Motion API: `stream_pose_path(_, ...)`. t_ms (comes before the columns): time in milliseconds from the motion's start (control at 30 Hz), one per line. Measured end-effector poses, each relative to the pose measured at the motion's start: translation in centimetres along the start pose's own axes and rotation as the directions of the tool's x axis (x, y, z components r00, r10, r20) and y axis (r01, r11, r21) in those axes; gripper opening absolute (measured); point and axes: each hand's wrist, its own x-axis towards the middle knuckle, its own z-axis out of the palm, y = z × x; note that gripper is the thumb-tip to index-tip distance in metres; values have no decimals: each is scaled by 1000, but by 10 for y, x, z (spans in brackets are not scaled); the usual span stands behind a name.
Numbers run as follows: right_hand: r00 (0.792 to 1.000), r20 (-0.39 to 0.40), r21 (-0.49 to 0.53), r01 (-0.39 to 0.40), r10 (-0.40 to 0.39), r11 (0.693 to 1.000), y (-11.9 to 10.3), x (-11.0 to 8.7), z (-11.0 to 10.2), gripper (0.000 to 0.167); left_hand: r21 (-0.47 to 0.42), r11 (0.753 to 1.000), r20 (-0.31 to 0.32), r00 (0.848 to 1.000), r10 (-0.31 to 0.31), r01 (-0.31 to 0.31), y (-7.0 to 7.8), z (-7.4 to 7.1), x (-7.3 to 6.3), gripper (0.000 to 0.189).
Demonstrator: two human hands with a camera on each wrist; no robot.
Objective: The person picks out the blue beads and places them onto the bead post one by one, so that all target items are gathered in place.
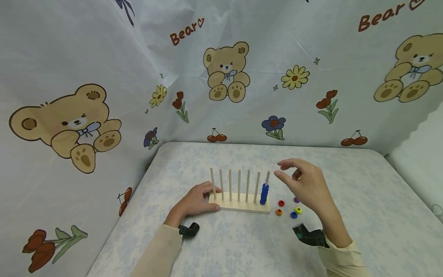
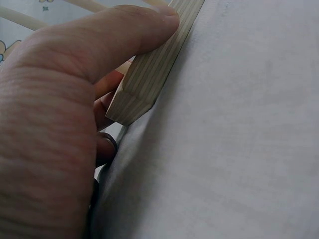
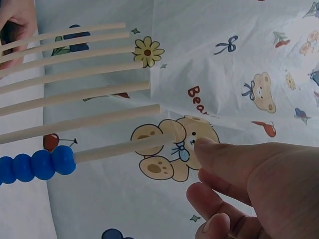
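A wooden peg rack (image 1: 242, 206) with several upright pegs stands on the table. My left hand (image 1: 197, 199) grips the left end of its base; in the left wrist view the thumb (image 2: 149, 30) lies along the edge, with other fingers partly hidden behind. Several blue beads (image 1: 264, 194) are stacked on the rightmost peg, whose top stays bare. Just right of that peg's tip, my right hand (image 1: 306, 184) hovers with thumb and index finger apart and nothing between them. The right wrist view shows the fingers (image 3: 204, 196) loosely bent, beside the peg end, clear of the blue beads (image 3: 64, 160).
Loose beads lie right of the rack, below the right hand: red (image 1: 281, 203), orange (image 1: 278, 212), yellow (image 1: 298, 210), blue (image 1: 293, 215) and purple (image 1: 296, 199). A bear-print cloth (image 1: 256, 111) hangs behind the pale table (image 1: 242, 246).
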Motion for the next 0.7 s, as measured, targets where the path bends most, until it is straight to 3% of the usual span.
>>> stream_pose_path(267,999,-30,-1,-27,27,1000,8,1,-9,29,-6,999,8,999,-34,34,-1,0,2,47)
stream_pose_path(700,996,-71,-17,-50,49,999,12,0,-22,28,-19,1000,6,1000,-15,15,-1,1,2,48)
